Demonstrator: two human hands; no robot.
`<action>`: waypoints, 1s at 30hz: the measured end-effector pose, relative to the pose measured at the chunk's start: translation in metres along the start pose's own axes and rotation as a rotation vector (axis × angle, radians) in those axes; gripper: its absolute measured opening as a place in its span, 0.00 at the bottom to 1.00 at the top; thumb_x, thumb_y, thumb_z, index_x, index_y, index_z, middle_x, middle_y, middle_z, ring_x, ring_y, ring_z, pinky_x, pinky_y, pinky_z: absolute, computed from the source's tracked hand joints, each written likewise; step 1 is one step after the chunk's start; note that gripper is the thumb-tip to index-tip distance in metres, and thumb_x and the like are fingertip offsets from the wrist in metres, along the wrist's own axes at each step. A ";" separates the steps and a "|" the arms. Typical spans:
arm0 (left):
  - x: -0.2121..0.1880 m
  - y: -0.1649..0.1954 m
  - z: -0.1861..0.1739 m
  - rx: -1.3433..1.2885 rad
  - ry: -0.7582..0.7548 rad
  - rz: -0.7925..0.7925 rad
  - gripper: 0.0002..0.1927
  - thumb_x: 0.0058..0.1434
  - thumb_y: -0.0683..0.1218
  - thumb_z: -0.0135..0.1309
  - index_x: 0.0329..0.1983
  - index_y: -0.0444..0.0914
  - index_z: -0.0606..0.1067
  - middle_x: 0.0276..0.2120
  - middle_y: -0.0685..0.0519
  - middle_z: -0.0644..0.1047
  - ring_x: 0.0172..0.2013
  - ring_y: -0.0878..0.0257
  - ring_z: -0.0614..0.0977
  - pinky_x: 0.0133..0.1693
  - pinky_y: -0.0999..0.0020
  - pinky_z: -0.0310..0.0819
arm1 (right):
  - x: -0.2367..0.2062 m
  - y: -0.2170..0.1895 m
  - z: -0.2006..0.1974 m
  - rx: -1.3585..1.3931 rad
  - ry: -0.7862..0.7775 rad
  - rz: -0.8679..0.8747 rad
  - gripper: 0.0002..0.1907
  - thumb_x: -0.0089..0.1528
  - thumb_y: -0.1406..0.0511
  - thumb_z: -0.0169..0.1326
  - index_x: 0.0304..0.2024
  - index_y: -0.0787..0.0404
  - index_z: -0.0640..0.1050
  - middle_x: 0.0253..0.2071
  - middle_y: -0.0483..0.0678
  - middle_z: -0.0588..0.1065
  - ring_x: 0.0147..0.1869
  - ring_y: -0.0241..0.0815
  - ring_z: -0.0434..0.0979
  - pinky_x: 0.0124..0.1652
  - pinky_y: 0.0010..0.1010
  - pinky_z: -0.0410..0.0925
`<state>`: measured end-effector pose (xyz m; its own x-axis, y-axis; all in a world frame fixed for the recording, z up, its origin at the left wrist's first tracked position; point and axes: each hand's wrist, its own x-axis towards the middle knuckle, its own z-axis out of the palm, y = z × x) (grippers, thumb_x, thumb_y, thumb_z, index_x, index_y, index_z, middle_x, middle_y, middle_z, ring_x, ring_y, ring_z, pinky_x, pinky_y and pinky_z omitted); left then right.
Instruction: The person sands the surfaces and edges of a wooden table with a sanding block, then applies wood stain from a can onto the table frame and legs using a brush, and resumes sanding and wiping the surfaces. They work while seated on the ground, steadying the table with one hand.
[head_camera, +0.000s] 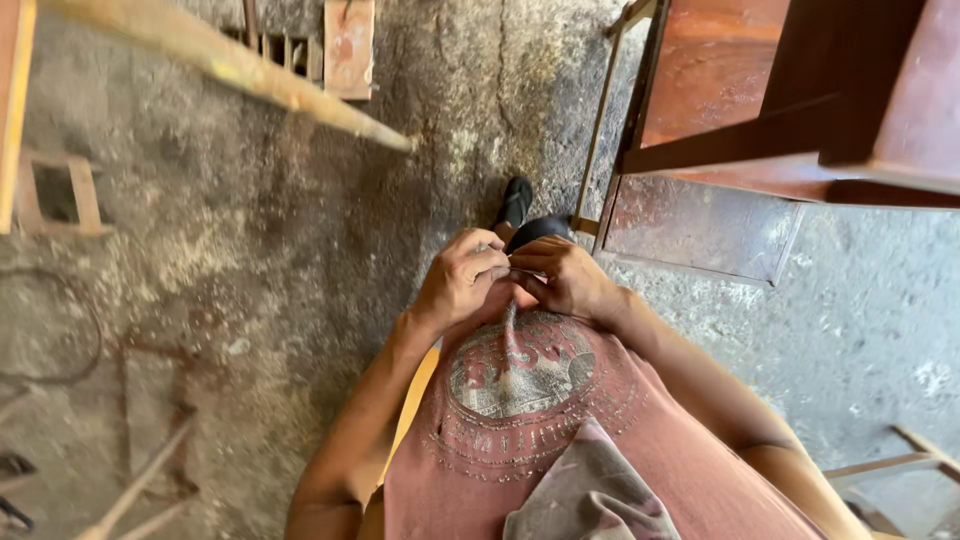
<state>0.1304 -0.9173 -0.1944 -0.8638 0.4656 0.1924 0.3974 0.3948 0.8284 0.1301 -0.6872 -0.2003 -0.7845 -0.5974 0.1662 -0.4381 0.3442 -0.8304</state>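
- We see our left hand (458, 282) and right hand (566, 278) touching in front of our reddish shirt (560, 420), fingers curled, pinching something too small to identify between them.
- Beyond the hands stands a reddish wooden frame (760, 130) on the concrete floor (250, 230).

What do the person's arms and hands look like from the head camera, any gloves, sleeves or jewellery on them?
Both hands are bare: no gloves show on the left hand or the right hand. The forearms are uncovered too, with no sleeves reaching them, and no watch or bracelet shows at either wrist. Rings cannot be told at this size. The person wears a faded reddish T-shirt with a round, worn print on the chest.
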 end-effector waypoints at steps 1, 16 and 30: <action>0.018 -0.009 -0.006 -0.001 -0.030 0.014 0.03 0.58 0.37 0.61 0.35 0.35 0.79 0.45 0.48 0.78 0.46 0.51 0.81 0.48 0.59 0.77 | 0.009 0.009 -0.004 0.022 0.034 0.030 0.13 0.60 0.68 0.60 0.47 0.64 0.82 0.47 0.56 0.80 0.51 0.55 0.80 0.50 0.42 0.73; 0.276 -0.118 -0.028 -0.240 -0.383 0.141 0.07 0.59 0.42 0.65 0.38 0.36 0.79 0.33 0.47 0.78 0.37 0.50 0.81 0.40 0.59 0.75 | 0.120 0.110 -0.100 -0.087 0.380 0.349 0.09 0.63 0.68 0.60 0.46 0.61 0.82 0.45 0.53 0.80 0.48 0.54 0.80 0.47 0.42 0.72; 0.466 -0.192 0.010 -0.379 -0.976 0.048 0.11 0.63 0.45 0.59 0.44 0.35 0.77 0.39 0.45 0.81 0.40 0.52 0.84 0.42 0.61 0.79 | 0.143 0.113 -0.125 -0.273 0.885 1.150 0.08 0.67 0.67 0.59 0.49 0.62 0.81 0.46 0.54 0.79 0.50 0.58 0.79 0.49 0.44 0.72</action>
<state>-0.3454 -0.7681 -0.2692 -0.1579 0.9776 -0.1391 0.1556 0.1637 0.9742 -0.0862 -0.6429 -0.2035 -0.7131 0.6842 -0.1530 0.6080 0.4949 -0.6208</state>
